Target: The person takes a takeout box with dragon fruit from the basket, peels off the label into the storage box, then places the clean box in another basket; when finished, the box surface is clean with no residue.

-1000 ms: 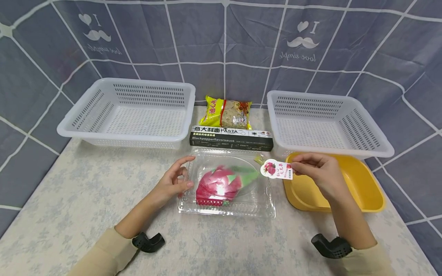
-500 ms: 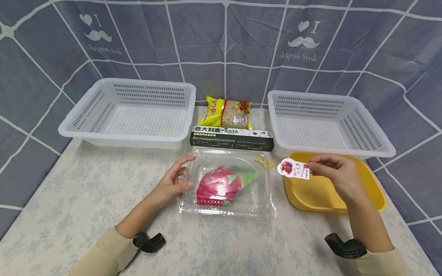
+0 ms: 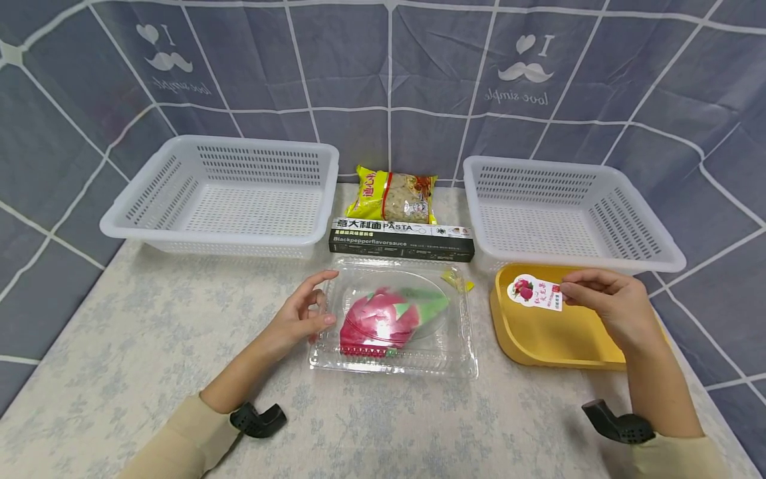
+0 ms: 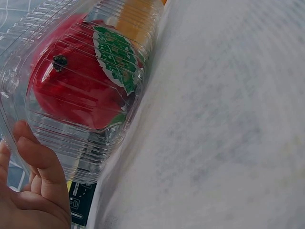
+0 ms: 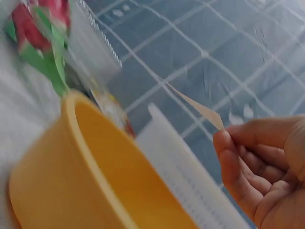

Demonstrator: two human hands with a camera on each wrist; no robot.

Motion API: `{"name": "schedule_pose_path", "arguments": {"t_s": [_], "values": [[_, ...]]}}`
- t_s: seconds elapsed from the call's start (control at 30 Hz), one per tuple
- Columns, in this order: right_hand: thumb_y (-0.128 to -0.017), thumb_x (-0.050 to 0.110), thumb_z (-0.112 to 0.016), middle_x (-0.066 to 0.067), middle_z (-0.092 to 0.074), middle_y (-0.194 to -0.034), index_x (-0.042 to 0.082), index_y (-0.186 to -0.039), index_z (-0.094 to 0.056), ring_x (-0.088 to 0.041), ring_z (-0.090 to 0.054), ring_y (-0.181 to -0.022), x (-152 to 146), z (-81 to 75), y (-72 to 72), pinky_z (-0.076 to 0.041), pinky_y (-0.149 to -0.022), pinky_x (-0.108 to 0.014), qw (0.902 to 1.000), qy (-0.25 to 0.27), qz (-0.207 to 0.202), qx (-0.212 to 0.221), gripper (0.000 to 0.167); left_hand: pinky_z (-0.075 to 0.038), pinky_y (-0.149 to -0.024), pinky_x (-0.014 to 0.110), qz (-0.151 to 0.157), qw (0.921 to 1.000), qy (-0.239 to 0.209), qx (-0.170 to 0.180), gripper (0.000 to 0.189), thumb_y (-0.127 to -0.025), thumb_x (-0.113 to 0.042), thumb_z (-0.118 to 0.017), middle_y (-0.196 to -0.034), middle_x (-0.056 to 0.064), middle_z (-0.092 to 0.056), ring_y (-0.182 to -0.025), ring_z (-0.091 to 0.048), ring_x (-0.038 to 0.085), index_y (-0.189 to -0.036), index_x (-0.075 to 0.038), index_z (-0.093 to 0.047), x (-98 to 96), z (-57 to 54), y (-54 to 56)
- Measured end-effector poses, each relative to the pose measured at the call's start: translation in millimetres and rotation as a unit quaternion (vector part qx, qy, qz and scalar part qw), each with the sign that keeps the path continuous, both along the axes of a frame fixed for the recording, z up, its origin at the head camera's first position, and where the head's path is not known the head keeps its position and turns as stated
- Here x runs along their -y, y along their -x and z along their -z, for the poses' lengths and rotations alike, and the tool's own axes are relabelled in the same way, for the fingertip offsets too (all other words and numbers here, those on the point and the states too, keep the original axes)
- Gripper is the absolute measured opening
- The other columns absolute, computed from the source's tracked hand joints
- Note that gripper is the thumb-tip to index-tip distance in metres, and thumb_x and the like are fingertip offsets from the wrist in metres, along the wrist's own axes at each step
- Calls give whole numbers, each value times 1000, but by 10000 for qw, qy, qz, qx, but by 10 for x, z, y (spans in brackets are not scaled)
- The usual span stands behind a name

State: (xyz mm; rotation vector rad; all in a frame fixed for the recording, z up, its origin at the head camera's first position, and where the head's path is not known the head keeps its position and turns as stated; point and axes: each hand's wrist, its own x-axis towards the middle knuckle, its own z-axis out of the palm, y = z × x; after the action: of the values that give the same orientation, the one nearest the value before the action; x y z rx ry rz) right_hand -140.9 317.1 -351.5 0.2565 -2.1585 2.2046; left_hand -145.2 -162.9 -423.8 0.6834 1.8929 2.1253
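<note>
A clear plastic clamshell box (image 3: pixel 407 364) lies on the table, with a pink dragon fruit (image 3: pixel 377 319) with green leaves inside. My left hand (image 3: pixel 296 319) holds the box's left edge, the thumb over the rim; in the left wrist view, the hand (image 4: pixel 40 183) is at the box's ribbed side. Between thumb and forefinger my right hand (image 3: pixel 616 303) pinches a white label (image 3: pixel 538 293) printed with a dragon fruit, above the yellow tub (image 3: pixel 509 339). The right wrist view shows the label (image 5: pixel 202 109) nearly edge-on, raised past the tub's rim.
White perforated baskets stand at the back left (image 3: pixel 221 246) and back right (image 3: pixel 574 259). Between them lie a black pasta box (image 3: pixel 401 247) and a yellow food bag (image 3: pixel 397 196). A small yellow piece (image 3: pixel 459 281) shows at the clamshell's far right corner.
My right hand has moved right with the label, away from the clamshell to over the yellow tub. The left hand and the clamshell have stayed where they were.
</note>
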Motion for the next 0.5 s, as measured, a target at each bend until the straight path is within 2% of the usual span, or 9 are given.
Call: {"name": "schedule_pose_path", "arguments": {"t_s": [0.17, 0.33, 0.43, 0.5], "values": [[-88, -21, -55, -4, -72, -83, 1, -89, -74, -13, -68, -70, -150, 104, 61, -57, -68, -22, 9995, 224, -73, 202, 29, -39, -43, 19, 3, 10000, 4, 31, 62, -89, -2, -64, -84, 1, -40, -50, -41, 1, -144, -20, -40, 0, 1, -4], [-88, -18, -57, -3, -72, -82, 4, -87, -74, -13, -68, -69, -249, 183, 100, -57, -67, -22, 9984, 154, 8, 548, 27, -39, -43, 19, -10, 10000, 34, 54, 62, -89, -2, -64, -84, 1, -41, -50, -40, 1, -144, -20, -40, 0, 8, -2], [-89, -13, -60, 0, -71, -81, 7, -87, -75, -12, -68, -68, -310, 225, 117, -56, -67, -20, 9969, -495, 44, 611, 25, -40, -43, 20, -10, 10000, 22, 41, 62, -89, -4, -65, -85, 2, -40, -50, -41, 1, -143, -22, -41, 2, 10, 1], [-90, -10, -61, 2, -71, -80, 8, -88, -74, -12, -68, -68, -350, 251, 131, -55, -68, -19, 9924, -1057, 4, 630, 22, -40, -43, 20, -13, 10000, 16, 30, 62, -89, -4, -65, -84, 2, -40, -50, -41, 1, -143, -22, -41, 4, 12, 4]]}}
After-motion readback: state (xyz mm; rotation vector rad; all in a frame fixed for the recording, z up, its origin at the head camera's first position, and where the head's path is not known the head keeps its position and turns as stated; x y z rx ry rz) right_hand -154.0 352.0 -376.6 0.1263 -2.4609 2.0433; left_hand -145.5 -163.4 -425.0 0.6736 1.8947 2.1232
